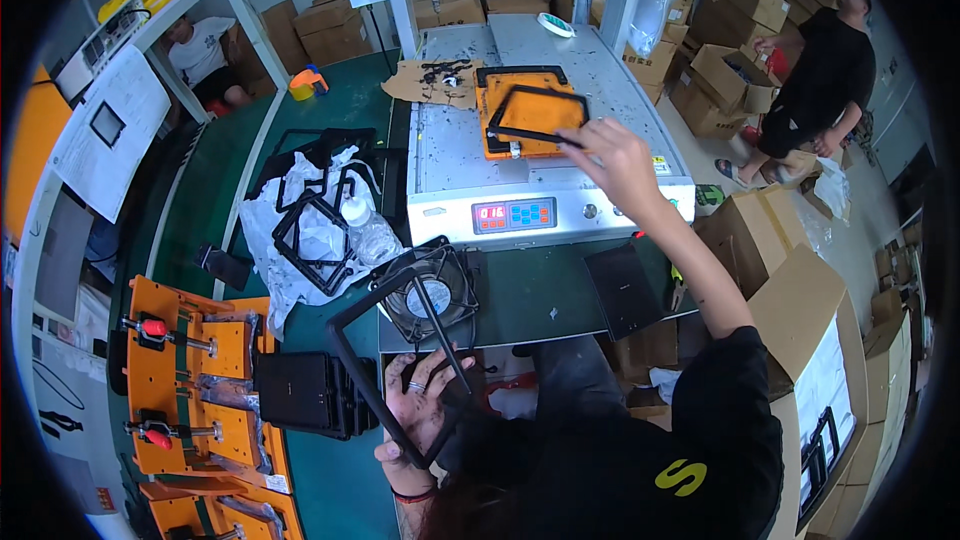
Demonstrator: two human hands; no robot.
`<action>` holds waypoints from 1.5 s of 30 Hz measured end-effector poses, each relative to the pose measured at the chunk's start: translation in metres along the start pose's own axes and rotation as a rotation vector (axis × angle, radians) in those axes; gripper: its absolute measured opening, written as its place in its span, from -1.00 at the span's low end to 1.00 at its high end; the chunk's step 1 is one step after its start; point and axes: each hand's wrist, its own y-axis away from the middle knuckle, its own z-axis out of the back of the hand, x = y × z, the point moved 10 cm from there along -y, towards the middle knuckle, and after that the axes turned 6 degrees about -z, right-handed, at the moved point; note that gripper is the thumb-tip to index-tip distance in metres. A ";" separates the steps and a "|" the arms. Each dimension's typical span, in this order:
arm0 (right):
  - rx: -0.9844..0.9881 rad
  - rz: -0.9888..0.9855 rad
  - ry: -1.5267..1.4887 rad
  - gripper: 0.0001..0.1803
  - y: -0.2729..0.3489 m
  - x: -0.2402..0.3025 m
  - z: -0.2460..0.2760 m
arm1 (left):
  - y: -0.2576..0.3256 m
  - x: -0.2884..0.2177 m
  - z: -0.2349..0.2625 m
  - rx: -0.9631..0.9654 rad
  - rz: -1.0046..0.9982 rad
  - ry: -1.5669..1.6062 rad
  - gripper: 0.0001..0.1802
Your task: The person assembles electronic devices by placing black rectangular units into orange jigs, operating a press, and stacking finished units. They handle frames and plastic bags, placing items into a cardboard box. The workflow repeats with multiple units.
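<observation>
Reaching out, right hand [617,162] lifts black frame [537,112] — pinched, seemingly.

Bare machine bed [450,155] left of the orange fixture [527,115].

We see a green bench [545,290] carrying a grey machine [530,155], a small black fan [432,290], a flat black plate [622,288], a clear bottle [366,228], crumpled white plastic [300,230] with black frames [315,240], and orange jigs [200,380].
</observation>
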 end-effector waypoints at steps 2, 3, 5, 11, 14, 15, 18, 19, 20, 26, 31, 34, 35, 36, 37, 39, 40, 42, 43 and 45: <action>-0.032 0.134 0.155 -0.82 0.002 0.031 0.008 | -0.004 0.001 -0.002 0.008 0.007 0.008 0.18; -0.046 0.200 0.231 -0.83 0.001 0.044 0.005 | -0.007 0.002 -0.001 0.009 0.009 0.005 0.19; 0.065 0.133 0.240 -0.79 -0.006 0.034 -0.028 | -0.012 0.008 -0.006 0.021 0.023 0.015 0.19; 0.227 -0.063 -0.147 -0.63 -0.040 0.002 -0.081 | -0.008 0.007 -0.018 0.008 0.011 -0.065 0.19; 0.270 -0.112 -0.128 -0.59 -0.036 -0.038 -0.063 | -0.001 0.012 -0.006 0.000 0.028 -0.027 0.18; 0.295 -0.109 0.047 -0.56 -0.035 -0.063 -0.058 | -0.001 0.012 -0.005 -0.019 0.020 0.002 0.15; 0.385 -0.014 0.157 -0.48 -0.022 -0.123 -0.065 | -0.001 0.012 -0.005 -0.056 0.021 0.051 0.10; 0.415 0.009 0.094 -0.47 -0.018 -0.132 -0.068 | -0.003 0.011 -0.007 -0.047 0.029 0.042 0.10; 0.444 0.043 0.028 -0.45 -0.019 -0.135 -0.072 | -0.005 0.009 -0.008 -0.041 0.025 0.032 0.10; 0.475 0.221 0.129 -0.57 -0.040 -0.142 -0.072 | -0.012 0.011 -0.013 -0.034 -0.001 0.026 0.07; 0.119 0.201 -0.004 -0.77 -0.048 -0.086 -0.020 | -0.004 0.019 -0.009 -0.045 0.039 0.023 0.14; 0.113 0.191 -0.042 -0.74 -0.030 -0.049 -0.031 | -0.005 0.019 -0.009 -0.052 0.043 -0.002 0.12; 0.120 0.204 -0.057 -0.74 -0.024 -0.034 -0.035 | -0.006 0.020 -0.010 -0.042 0.045 -0.008 0.11; 0.126 0.219 -0.072 -0.75 -0.017 -0.022 -0.040 | -0.008 0.020 -0.010 -0.040 0.044 -0.019 0.11; 0.142 0.236 -0.106 -0.75 -0.013 -0.008 -0.047 | -0.008 0.018 -0.009 -0.046 0.035 -0.033 0.10; 0.170 0.273 -0.172 -0.77 -0.007 0.013 -0.057 | -0.007 0.014 -0.007 -0.062 0.020 -0.050 0.10; 0.152 0.262 -0.201 -0.78 -0.010 0.014 -0.062 | -0.005 0.012 -0.006 -0.079 0.011 -0.059 0.10; 0.191 0.176 -0.238 -0.78 -0.017 -0.001 -0.069 | -0.001 0.009 -0.003 -0.097 0.004 -0.062 0.09; 0.210 0.130 -0.250 -0.78 -0.019 -0.012 -0.071 | 0.001 0.009 -0.001 -0.098 0.006 -0.056 0.09; 0.269 0.037 -0.276 -0.75 -0.020 -0.033 -0.079 | 0.004 0.007 0.003 -0.105 -0.006 -0.048 0.08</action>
